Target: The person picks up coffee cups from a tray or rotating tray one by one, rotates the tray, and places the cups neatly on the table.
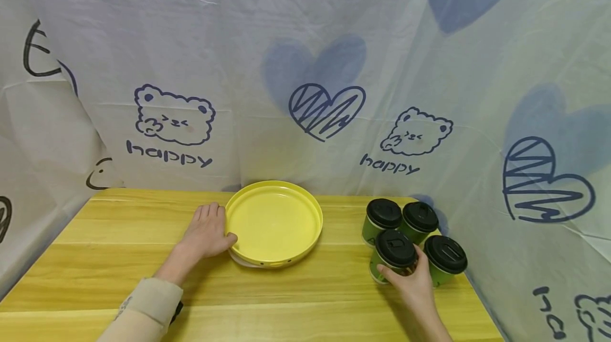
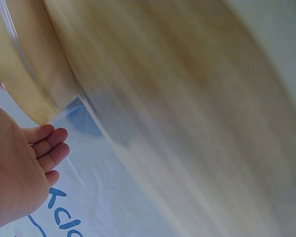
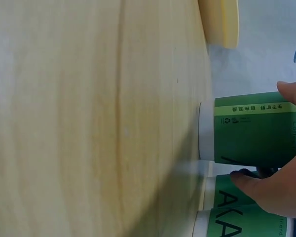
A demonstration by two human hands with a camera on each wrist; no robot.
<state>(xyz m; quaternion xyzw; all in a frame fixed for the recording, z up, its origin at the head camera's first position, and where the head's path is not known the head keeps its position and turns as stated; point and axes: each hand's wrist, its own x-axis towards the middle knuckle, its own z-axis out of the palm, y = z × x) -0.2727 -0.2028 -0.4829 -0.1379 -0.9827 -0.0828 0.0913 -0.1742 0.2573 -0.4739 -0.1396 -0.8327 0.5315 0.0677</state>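
Note:
A round yellow tray (image 1: pixel 274 220) with a raised rim lies toward the back of the wooden table. My left hand (image 1: pixel 206 229) is at its left rim, thumb at the edge and the other fingers pointing forward along its outside. In the left wrist view the fingers (image 2: pixel 52 148) are slightly bent beside the tray's side (image 2: pixel 27 94). On the right, my right hand (image 1: pixel 414 279) holds a green paper cup (image 3: pixel 254 131) with a black lid (image 1: pixel 395 247), thumb on its left side and fingers round the right. The cup is upright, its white base close to the tabletop.
Other green cups with black lids (image 1: pixel 384 213) stand close behind and to the right of the held one, near the table's right edge. A pale rim (image 1: pixel 243 261) shows under the tray. A printed cloth (image 1: pixel 258 146) hangs right behind the wooden table (image 1: pixel 286 305).

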